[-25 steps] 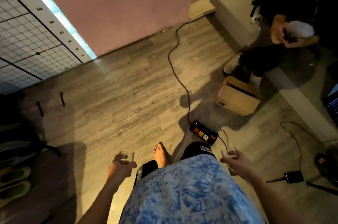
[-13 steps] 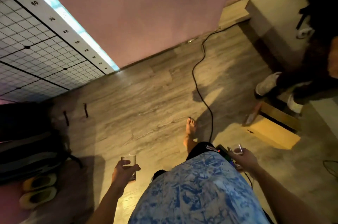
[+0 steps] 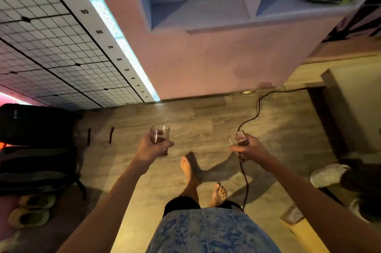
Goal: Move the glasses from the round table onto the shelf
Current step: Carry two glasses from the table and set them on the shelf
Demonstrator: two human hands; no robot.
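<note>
My left hand [image 3: 151, 147] grips a clear drinking glass [image 3: 159, 134], held upright in front of me over the wooden floor. My right hand [image 3: 248, 147] holds a second clear glass [image 3: 240, 138], mostly hidden by my fingers. Both arms are stretched forward. A recessed wall shelf [image 3: 206, 14] with pale blue compartments is set in the pink wall ahead and above my hands. The round table is out of view.
A black cable [image 3: 250, 116] runs across the floor under my right hand. Dark bags [image 3: 37, 149] and yellow slippers [image 3: 31, 209] lie at the left. A cardboard box [image 3: 296, 221] and another person's white shoe [image 3: 327, 174] are at the right. A grid panel with a numbered scale [image 3: 61, 36] leans at the left.
I have walked toward the pink wall and raised both arms forward with the glasses. The view tilted up, bringing the wall shelf into sight; the power strip has left the view.
</note>
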